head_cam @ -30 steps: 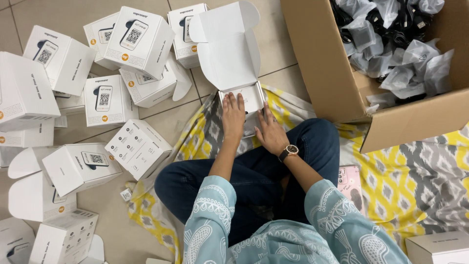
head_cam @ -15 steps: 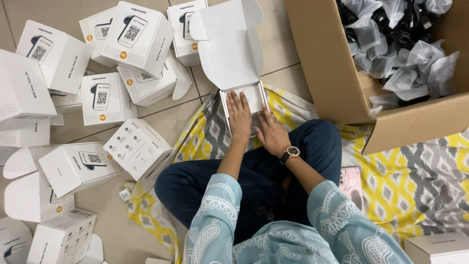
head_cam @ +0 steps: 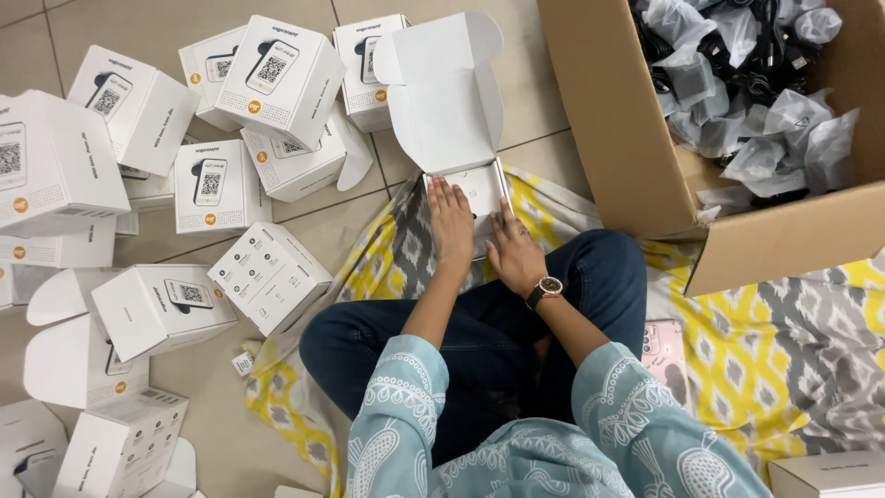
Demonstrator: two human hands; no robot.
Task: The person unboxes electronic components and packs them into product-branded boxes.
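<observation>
L hand: fingers flat, close together, palm down on the inside of the open white box; grips nothing. R hand: fingers loosely spread, tips at box's near R edge, resting on it, not closed round it; wristwatch just behind. Box sits directly under/ahead of fingertips, on patterned yellow-grey cloth, lid flap standing open beyond the fingers. Contents under the hands: can't tell. Further out, L of fingers: approx. a dozen closed white cartons w/ printed panels, scattered on tiled floor, some on sides, some w/ flaps open. R of fingers: large brown cardboard box, open, holding bagged black cables. Behind R wrist, beside knee: pink phone on cloth.
</observation>
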